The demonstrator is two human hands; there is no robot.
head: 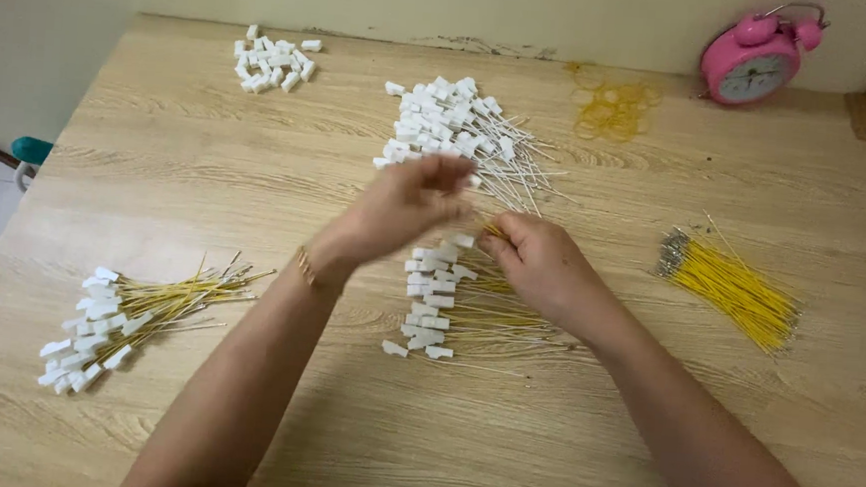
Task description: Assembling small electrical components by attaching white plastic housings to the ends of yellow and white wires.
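My left hand (405, 207) hovers blurred over the near edge of a pile of white connectors on thin white wires (460, 135), fingers curled; what it holds I cannot make out. My right hand (542, 265) rests on the table just right of it, pinching a yellow wire (494, 229) at its tip. Under and between both hands lies a row of yellow wires fitted with white connectors (434, 304).
A bundle of finished yellow wires with white connectors (118, 320) lies near left. Loose white connectors (274, 63) sit far left. Bare yellow wires (736, 287) lie at right, yellow rubber bands (616, 109) and a pink alarm clock (755, 58) at the back.
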